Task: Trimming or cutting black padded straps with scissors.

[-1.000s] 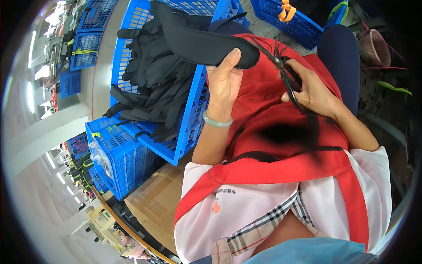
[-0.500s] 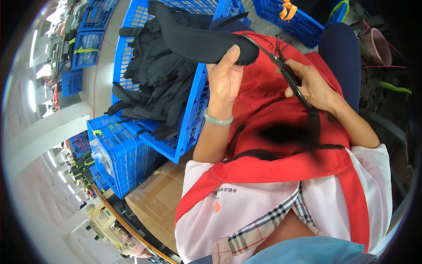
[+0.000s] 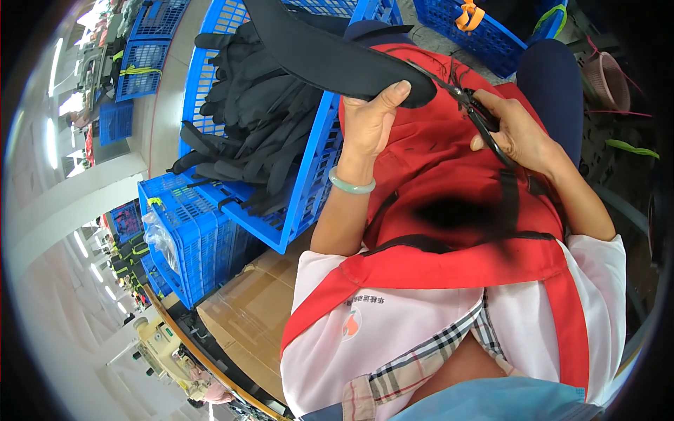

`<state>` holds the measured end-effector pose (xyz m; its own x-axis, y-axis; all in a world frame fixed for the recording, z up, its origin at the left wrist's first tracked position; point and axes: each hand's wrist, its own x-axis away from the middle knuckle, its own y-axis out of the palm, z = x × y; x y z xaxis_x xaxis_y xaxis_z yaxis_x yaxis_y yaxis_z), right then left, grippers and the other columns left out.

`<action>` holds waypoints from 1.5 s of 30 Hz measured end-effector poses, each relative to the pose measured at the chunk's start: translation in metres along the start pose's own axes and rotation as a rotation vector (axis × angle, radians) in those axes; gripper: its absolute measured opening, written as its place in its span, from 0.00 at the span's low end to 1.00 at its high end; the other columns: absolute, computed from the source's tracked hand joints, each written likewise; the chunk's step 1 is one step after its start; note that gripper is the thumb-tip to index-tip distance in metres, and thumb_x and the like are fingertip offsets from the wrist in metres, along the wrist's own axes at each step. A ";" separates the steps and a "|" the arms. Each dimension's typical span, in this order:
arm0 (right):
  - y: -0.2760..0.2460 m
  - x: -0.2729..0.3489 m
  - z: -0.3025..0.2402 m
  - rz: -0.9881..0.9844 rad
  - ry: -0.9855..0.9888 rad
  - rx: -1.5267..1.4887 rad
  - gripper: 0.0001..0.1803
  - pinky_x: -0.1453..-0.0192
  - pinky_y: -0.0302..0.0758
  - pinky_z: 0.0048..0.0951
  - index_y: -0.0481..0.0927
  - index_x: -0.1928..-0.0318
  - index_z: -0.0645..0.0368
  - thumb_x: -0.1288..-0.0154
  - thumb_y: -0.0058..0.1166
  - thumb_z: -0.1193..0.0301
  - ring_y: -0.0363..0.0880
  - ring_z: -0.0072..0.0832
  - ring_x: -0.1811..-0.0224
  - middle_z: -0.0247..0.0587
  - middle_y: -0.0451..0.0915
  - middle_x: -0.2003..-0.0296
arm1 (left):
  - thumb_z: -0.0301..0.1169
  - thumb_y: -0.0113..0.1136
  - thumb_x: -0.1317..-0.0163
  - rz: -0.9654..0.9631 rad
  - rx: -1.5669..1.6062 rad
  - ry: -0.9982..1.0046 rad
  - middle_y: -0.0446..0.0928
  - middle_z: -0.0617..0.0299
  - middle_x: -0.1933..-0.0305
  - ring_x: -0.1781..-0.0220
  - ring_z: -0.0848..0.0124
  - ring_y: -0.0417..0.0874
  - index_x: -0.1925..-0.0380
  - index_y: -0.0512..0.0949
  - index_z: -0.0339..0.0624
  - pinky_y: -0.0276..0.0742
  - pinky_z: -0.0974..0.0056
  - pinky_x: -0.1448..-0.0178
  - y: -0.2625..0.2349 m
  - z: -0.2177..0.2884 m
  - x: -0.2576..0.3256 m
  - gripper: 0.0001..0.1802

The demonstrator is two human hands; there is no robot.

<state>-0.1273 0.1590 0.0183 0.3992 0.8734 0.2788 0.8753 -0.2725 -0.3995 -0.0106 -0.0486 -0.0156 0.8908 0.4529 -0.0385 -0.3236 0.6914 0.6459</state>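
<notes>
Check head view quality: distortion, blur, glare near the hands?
Head view: strong fisheye bend, dark vignette at the rim. Left hand on the black padded strap and right hand with the scissors are sharp, evenly lit. Ceiling lights blow out at far left. A dark smudged patch covers the red apron.

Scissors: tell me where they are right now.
In the head view, the scissors are upper right, held in the right hand over the red apron, their blades at the tip of the black strap held by the left hand.

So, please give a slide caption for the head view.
Left hand holds black padded strap; right hand trims it with scissors.
</notes>
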 end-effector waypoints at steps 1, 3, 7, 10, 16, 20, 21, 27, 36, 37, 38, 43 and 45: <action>-0.001 0.000 0.003 0.004 0.001 -0.004 0.32 0.69 0.60 0.31 0.68 0.63 0.64 0.48 0.68 0.50 0.57 0.26 0.73 0.39 0.61 0.77 | 0.14 0.65 0.46 -0.011 -0.022 -0.019 0.80 0.64 0.59 0.57 0.72 0.81 0.60 0.79 0.41 0.79 0.65 0.47 -0.001 0.000 0.000 0.15; -0.001 0.001 0.003 0.008 0.004 -0.011 0.32 0.69 0.61 0.32 0.68 0.63 0.65 0.48 0.69 0.50 0.58 0.27 0.73 0.40 0.61 0.77 | 0.14 0.65 0.46 -0.019 -0.034 -0.020 0.80 0.64 0.59 0.57 0.73 0.81 0.59 0.79 0.41 0.79 0.66 0.47 -0.003 -0.001 0.001 0.15; -0.004 0.000 -0.002 0.024 -0.034 0.089 0.33 0.68 0.63 0.35 0.69 0.60 0.67 0.50 0.69 0.51 0.60 0.32 0.74 0.44 0.62 0.78 | 0.13 0.65 0.47 -0.054 -0.052 -0.013 0.80 0.64 0.59 0.57 0.73 0.82 0.59 0.79 0.41 0.79 0.67 0.48 -0.002 -0.005 0.003 0.16; -0.008 -0.001 -0.002 -0.009 0.011 0.111 0.33 0.67 0.64 0.35 0.70 0.60 0.68 0.50 0.69 0.52 0.61 0.34 0.74 0.46 0.63 0.78 | 0.13 0.66 0.48 -0.101 -0.057 -0.056 0.80 0.60 0.55 0.52 0.67 0.82 0.55 0.78 0.41 0.77 0.61 0.41 -0.014 -0.004 0.003 0.20; -0.008 -0.002 -0.003 0.029 -0.029 0.114 0.32 0.68 0.63 0.33 0.71 0.60 0.68 0.50 0.70 0.53 0.60 0.31 0.74 0.43 0.63 0.78 | 0.15 0.65 0.46 -0.129 -0.090 -0.077 0.80 0.60 0.55 0.52 0.66 0.82 0.54 0.77 0.41 0.77 0.60 0.42 -0.012 -0.007 0.006 0.19; -0.006 -0.003 -0.002 0.027 0.026 0.043 0.33 0.68 0.63 0.32 0.72 0.58 0.68 0.51 0.70 0.53 0.59 0.31 0.74 0.42 0.63 0.77 | 0.16 0.66 0.46 -0.017 0.032 -0.073 0.81 0.62 0.60 0.57 0.70 0.83 0.57 0.78 0.40 0.79 0.63 0.47 -0.002 -0.007 0.005 0.16; -0.004 -0.004 -0.001 0.028 0.028 0.041 0.33 0.68 0.63 0.32 0.72 0.58 0.68 0.51 0.70 0.53 0.59 0.31 0.74 0.42 0.63 0.77 | 0.17 0.66 0.46 0.008 0.086 -0.095 0.80 0.63 0.60 0.57 0.70 0.82 0.57 0.78 0.40 0.79 0.63 0.47 -0.002 -0.007 0.005 0.16; -0.001 -0.003 -0.005 0.039 -0.040 0.136 0.39 0.63 0.68 0.37 0.71 0.52 0.68 0.53 0.70 0.49 0.71 0.37 0.71 0.49 0.69 0.74 | 0.16 0.67 0.47 0.014 0.061 -0.096 0.80 0.63 0.61 0.57 0.70 0.82 0.57 0.77 0.40 0.79 0.64 0.47 -0.014 -0.010 0.005 0.17; 0.005 -0.008 0.004 0.021 0.001 0.129 0.43 0.61 0.69 0.40 0.69 0.47 0.67 0.55 0.71 0.48 0.73 0.45 0.68 0.52 0.71 0.73 | 0.13 0.66 0.49 0.013 0.023 -0.082 0.80 0.62 0.61 0.58 0.70 0.83 0.59 0.78 0.40 0.80 0.65 0.50 -0.008 -0.010 0.006 0.18; 0.003 -0.008 0.001 0.009 0.009 0.147 0.43 0.61 0.69 0.40 0.69 0.47 0.67 0.55 0.71 0.49 0.73 0.45 0.68 0.52 0.71 0.73 | 0.12 0.66 0.49 0.008 0.015 -0.087 0.80 0.61 0.61 0.58 0.70 0.83 0.59 0.78 0.40 0.81 0.65 0.50 -0.009 -0.010 0.006 0.18; 0.002 -0.007 0.000 -0.004 0.017 0.165 0.43 0.62 0.69 0.40 0.69 0.48 0.67 0.55 0.71 0.49 0.73 0.46 0.69 0.52 0.71 0.74 | 0.12 0.66 0.49 0.009 0.016 -0.087 0.80 0.61 0.61 0.58 0.70 0.83 0.59 0.78 0.40 0.81 0.65 0.50 -0.010 -0.010 0.007 0.18; 0.001 0.002 -0.005 0.065 -0.113 0.192 0.40 0.64 0.69 0.39 0.71 0.50 0.68 0.54 0.70 0.49 0.73 0.45 0.70 0.50 0.71 0.76 | 0.13 0.66 0.49 0.010 0.038 -0.068 0.81 0.61 0.61 0.59 0.70 0.83 0.58 0.78 0.39 0.81 0.66 0.51 -0.005 -0.011 0.010 0.18; 0.001 0.002 -0.004 0.042 -0.100 0.219 0.40 0.64 0.69 0.39 0.71 0.51 0.68 0.54 0.70 0.49 0.73 0.45 0.71 0.50 0.71 0.76 | 0.13 0.66 0.49 -0.002 0.015 -0.071 0.81 0.61 0.61 0.58 0.70 0.83 0.58 0.78 0.39 0.81 0.66 0.51 -0.007 -0.011 0.009 0.18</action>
<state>-0.1239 0.1588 0.0222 0.3951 0.9019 0.1746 0.7743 -0.2246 -0.5917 -0.0035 -0.0434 -0.0286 0.9119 0.4101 0.0140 -0.3174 0.6833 0.6576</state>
